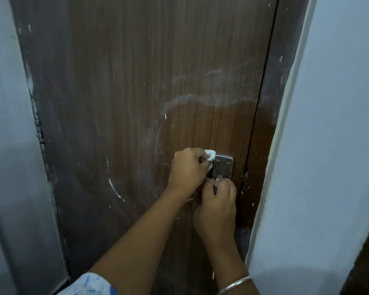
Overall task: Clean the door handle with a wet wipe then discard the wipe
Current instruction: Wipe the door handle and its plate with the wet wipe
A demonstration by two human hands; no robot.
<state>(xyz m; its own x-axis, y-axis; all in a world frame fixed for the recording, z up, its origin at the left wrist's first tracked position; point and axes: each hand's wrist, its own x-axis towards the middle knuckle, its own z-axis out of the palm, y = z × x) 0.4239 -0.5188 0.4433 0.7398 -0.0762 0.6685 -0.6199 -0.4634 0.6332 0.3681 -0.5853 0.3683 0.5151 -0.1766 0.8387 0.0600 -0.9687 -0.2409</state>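
Note:
A steel handle plate [223,167] with two screws at its top sits low on the right side of a brown wooden door [136,103]. My left hand [188,169] is shut on a crumpled white wet wipe [210,155] and presses it against the plate's upper left corner. Just below the plate, my right hand [216,209] curls its fingers around the handle. The handle itself is mostly hidden behind both hands.
Pale blue walls flank the door, one at the left [6,145] and one jutting out close at the right [328,145]. White smear marks [200,99] arc across the door above the plate. A metal bangle [234,284] circles my right wrist.

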